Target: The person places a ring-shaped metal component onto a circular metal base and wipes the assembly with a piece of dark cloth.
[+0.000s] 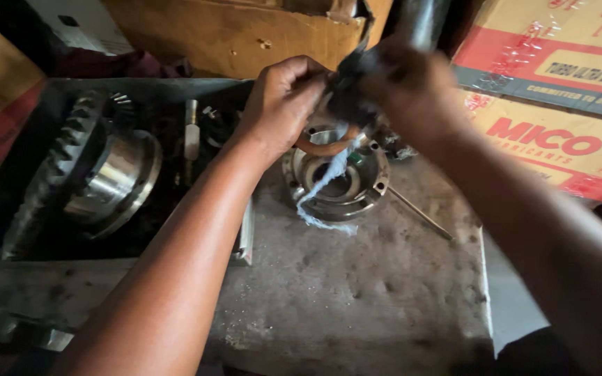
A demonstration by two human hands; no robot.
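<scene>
Large ring gear (85, 174), cardboard boxes (545, 83)

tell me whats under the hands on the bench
A round metal housing with bolt holes sits below both hands; a pale rag strip dangles into its bore. Its far rim is covered by the hands.

The right hand (412, 87) is motion-blurred; its grip cannot be resolved. The dark rag (348, 87) hides part of the copper ring (323, 146). The left forearm covers the tray (106, 87) corner. The large gear (71, 174) is partly lost in shadow at left.
</scene>
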